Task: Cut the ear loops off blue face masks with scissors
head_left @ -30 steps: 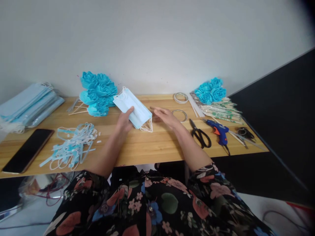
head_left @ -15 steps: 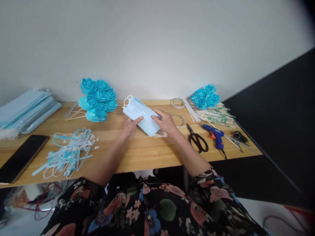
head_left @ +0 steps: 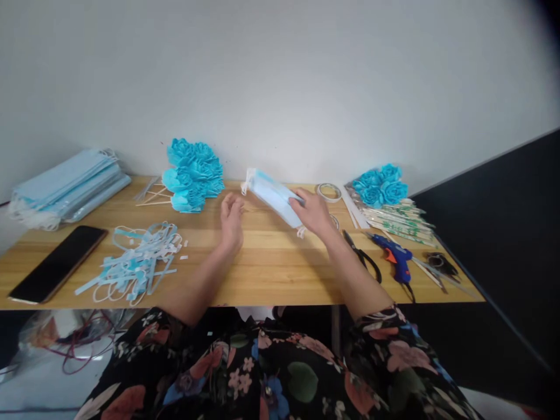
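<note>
In the head view, a small stack of light-blue face masks [head_left: 275, 197] is tilted above the middle of the table, with white ear loops at both ends. My right hand [head_left: 311, 211] grips its right end, thumb on top. My left hand [head_left: 231, 217] is apart from the stack, to its left, with loosely bent fingers and nothing visible in them. Closest to that hand is a bunch of blue mask-material flowers [head_left: 196, 172] on wooden sticks. Near my right forearm lie black-handled scissors [head_left: 365, 255], partly covered by the arm.
At left are a mask pile [head_left: 70, 184], a phone [head_left: 59, 262] and cut ear loops with strips [head_left: 137, 262]. To the right lie a tape roll [head_left: 329, 192], more blue flowers [head_left: 380, 186], wrapped sticks [head_left: 402, 221] and a blue glue gun [head_left: 397, 256]. A wall stands behind.
My left hand has let go of the masks and drawn away from them. The right hand still holds the stack, which now sits further right. The view has shifted slightly.
</note>
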`<state>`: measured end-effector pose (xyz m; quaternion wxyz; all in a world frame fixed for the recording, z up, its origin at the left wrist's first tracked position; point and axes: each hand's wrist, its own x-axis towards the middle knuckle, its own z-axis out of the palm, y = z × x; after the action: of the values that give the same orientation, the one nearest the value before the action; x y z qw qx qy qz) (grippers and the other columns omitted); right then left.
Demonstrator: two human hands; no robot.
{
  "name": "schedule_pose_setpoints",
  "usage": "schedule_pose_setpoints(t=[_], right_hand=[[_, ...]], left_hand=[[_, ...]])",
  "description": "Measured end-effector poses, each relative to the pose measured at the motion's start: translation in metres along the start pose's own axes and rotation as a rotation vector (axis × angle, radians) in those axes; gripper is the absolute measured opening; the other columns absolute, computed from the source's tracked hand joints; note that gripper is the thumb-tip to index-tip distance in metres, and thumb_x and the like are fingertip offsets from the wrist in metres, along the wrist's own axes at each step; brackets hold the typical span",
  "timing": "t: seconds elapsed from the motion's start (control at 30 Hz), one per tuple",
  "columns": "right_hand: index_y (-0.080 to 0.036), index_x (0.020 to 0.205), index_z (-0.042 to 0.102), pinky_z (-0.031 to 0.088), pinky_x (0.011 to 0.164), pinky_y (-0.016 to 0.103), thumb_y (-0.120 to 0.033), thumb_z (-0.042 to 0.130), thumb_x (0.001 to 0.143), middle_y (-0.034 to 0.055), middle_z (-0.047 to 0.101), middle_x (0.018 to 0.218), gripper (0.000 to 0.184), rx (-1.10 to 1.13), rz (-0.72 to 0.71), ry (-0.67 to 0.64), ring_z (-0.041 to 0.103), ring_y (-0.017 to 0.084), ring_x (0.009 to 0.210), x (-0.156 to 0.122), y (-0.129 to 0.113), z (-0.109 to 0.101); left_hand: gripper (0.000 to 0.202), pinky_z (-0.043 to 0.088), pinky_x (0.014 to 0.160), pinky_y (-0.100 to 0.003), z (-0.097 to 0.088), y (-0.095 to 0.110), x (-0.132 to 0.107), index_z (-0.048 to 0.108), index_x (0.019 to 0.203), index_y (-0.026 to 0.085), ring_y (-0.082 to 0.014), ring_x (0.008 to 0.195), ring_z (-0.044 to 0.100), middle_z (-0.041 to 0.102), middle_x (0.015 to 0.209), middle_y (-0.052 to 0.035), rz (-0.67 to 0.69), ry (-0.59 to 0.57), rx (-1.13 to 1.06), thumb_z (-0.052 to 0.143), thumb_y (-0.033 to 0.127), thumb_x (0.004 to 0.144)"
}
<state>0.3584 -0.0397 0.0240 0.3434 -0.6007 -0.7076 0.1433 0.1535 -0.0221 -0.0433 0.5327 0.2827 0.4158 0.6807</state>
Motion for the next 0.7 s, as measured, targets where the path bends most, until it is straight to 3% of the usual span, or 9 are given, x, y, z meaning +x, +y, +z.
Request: schedule_pose_setpoints(t=[0.07,0.17,0.2,0.27,0.4,0.53,0.7], right_hand=[[-0.021,0.097,0.072,0.045,0.079,0.032,-0.032,0.057,0.083,0.0027,0.074,0.092,0.023,0.277,0.054,0.054,0.063,0.022,0.085,0.002,-0.003,0.004],[-0.021,0.093,0.067,0.046,0.074,0.029,-0.037,0.062,0.075,-0.0013,0.071,0.085,0.025,0.702,0.246,0.0,0.061,0.018,0.08,-0.003,-0.003,0.025],[-0.021,0.092,0.066,0.047,0.073,0.028,-0.038,0.064,0.072,-0.0018,0.07,0.083,0.026,0.81,0.332,-0.027,0.06,0.018,0.078,-0.007,-0.001,0.034],[-0.02,0.09,0.065,0.047,0.071,0.028,-0.037,0.068,0.066,-0.002,0.07,0.08,0.029,0.939,0.456,-0.09,0.06,0.017,0.075,-0.015,0.003,0.051],[-0.019,0.09,0.068,0.046,0.07,0.026,-0.035,0.076,0.062,-0.002,0.072,0.082,0.033,1.022,0.473,-0.186,0.061,0.015,0.074,-0.024,0.009,0.066],[-0.018,0.088,0.071,0.047,0.074,0.029,-0.046,0.076,0.069,0.0007,0.074,0.083,0.034,1.003,0.455,-0.198,0.063,0.017,0.076,-0.023,0.009,0.062],[-0.017,0.076,0.07,0.042,0.066,0.028,-0.046,0.075,0.067,-0.0011,0.069,0.071,0.031,0.9,0.442,-0.077,0.057,0.016,0.067,-0.021,0.016,0.065]], left_hand=[[0.05,0.05,0.093,-0.028,0.006,0.003,-0.007,0.057,0.12,0.026,-0.0186,0.114,0.063,0.066,0.123,-0.0054,-0.053,-0.117,-0.047,0.074,0.05,0.08],[0.063,0.052,0.094,-0.036,0.014,0.003,-0.018,0.061,0.12,0.022,-0.0269,0.117,0.064,0.069,0.125,-0.0104,-0.188,-0.372,-0.089,0.07,0.067,0.078],[0.065,0.052,0.095,-0.038,0.015,0.002,-0.02,0.062,0.119,0.02,-0.0288,0.116,0.064,0.07,0.124,-0.0114,-0.222,-0.408,-0.08,0.072,0.067,0.076],[0.064,0.052,0.095,-0.041,0.013,-0.003,-0.02,0.061,0.117,0.019,-0.0302,0.112,0.066,0.072,0.118,-0.0114,-0.24,-0.366,-0.023,0.082,0.056,0.069],[0.06,0.052,0.095,-0.042,0.003,-0.009,-0.011,0.059,0.111,0.019,-0.029,0.103,0.067,0.073,0.108,-0.0077,-0.197,-0.234,0.109,0.084,0.029,0.057],[0.055,0.053,0.091,-0.044,-0.001,-0.007,-0.007,0.061,0.109,0.019,-0.0287,0.096,0.068,0.073,0.103,-0.0071,-0.241,-0.337,0.207,0.079,0.026,0.058],[0.052,0.054,0.085,-0.041,-0.001,-0.006,-0.008,0.064,0.106,0.017,-0.0281,0.091,0.067,0.073,0.098,-0.0068,-0.243,-0.446,0.28,0.08,0.024,0.058]])
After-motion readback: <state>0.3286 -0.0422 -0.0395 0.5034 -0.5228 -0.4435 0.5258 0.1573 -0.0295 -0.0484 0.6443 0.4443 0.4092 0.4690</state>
